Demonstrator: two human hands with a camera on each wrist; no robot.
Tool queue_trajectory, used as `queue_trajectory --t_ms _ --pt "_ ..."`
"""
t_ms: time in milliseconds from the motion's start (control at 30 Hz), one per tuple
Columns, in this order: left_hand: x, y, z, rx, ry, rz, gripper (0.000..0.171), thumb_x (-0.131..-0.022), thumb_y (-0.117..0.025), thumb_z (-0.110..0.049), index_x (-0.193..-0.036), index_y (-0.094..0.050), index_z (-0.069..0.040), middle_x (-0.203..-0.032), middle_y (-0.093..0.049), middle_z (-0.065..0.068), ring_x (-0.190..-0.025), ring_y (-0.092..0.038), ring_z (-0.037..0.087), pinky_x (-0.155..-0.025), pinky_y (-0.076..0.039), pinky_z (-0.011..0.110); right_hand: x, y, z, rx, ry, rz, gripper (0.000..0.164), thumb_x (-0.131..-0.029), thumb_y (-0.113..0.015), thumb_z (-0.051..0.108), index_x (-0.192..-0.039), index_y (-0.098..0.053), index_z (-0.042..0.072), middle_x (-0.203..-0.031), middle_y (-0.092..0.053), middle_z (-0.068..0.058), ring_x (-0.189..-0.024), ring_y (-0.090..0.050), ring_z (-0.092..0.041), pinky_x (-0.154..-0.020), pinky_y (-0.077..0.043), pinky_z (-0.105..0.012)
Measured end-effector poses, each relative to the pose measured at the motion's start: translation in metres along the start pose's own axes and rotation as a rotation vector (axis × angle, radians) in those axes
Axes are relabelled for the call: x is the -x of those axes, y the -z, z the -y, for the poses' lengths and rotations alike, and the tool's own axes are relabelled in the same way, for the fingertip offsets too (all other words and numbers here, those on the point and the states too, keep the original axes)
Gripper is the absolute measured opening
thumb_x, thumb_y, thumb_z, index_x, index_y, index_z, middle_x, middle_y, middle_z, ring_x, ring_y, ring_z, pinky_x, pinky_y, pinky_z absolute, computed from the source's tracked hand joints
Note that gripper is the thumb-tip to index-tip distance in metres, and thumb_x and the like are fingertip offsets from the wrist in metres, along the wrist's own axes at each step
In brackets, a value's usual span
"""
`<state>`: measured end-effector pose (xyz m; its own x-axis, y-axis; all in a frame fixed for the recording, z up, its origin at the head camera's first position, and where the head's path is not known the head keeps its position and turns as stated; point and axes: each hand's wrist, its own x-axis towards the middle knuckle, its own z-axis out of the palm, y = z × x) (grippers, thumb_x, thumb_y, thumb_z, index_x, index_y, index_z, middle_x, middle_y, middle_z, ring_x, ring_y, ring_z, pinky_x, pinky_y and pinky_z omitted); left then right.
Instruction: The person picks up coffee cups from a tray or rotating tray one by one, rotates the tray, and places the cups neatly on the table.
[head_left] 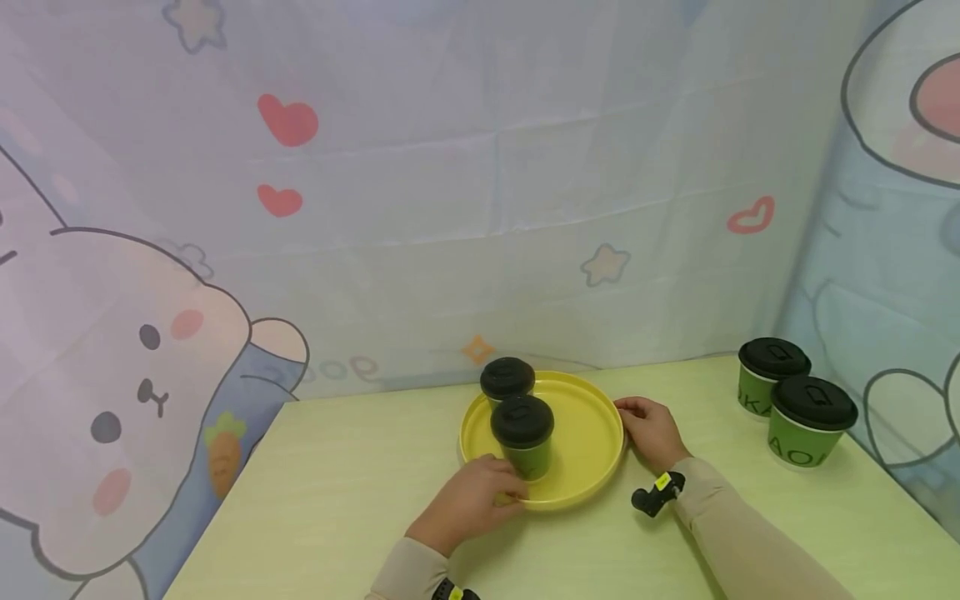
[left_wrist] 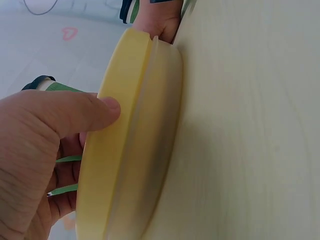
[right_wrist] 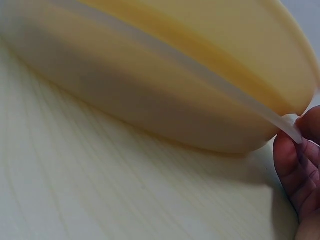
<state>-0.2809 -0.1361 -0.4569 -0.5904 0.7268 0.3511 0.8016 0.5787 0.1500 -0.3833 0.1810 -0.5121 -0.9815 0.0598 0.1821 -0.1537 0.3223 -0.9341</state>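
Pinching the yellow tray [head_left: 588,433] are right hand [head_left: 654,433] and, seemingly, left hand [head_left: 472,500]; green cups [head_left: 804,442] read "KA" and "AO".

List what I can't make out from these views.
- Head: the body of the rear tray cup, mostly behind the front tray cup.
- Head: cup contents, under black lids.
- Left wrist: fingertips of the left hand, behind the yellow tray.
- Right wrist: part of the right hand, cut by the right edge.

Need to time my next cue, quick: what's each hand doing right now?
Left hand: closed, gripping the yellow tray at its near rim.
Right hand: closed, pinching the tray's rim on the right side.
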Motion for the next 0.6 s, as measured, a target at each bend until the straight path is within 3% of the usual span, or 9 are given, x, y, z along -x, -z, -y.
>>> queue_trajectory --t_ms 233,600 --pt "0.004 0.005 0.006 -0.042 0.015 0.003 0.007 -0.085 -0.077 -0.017 -0.091 -0.079 -0.019 -0.094 -0.069 -0.01 -0.085 -0.06 0.007 -0.082 -0.049 0.024 -0.001 0.0 -0.004 -0.023 0.011 0.009 0.031 -0.101 -0.061 0.018 -0.12 -0.067 -0.005 -0.108 -0.07 -0.016 -0.093 -0.062 -0.015 -0.076 -0.051 -0.02" --pt "0.01 0.011 0.013 0.015 0.102 0.038 0.008 -0.086 -0.076 -0.015 -0.093 -0.08 -0.019 -0.095 -0.069 -0.011 -0.09 -0.059 0.008 -0.084 -0.049 0.023 -0.004 0.0 -0.008 -0.042 0.018 -0.004 0.029 -0.101 -0.063 0.018 -0.118 -0.068 -0.004 -0.105 -0.07 -0.015 -0.091 -0.062 -0.015 -0.074 -0.052 -0.02"
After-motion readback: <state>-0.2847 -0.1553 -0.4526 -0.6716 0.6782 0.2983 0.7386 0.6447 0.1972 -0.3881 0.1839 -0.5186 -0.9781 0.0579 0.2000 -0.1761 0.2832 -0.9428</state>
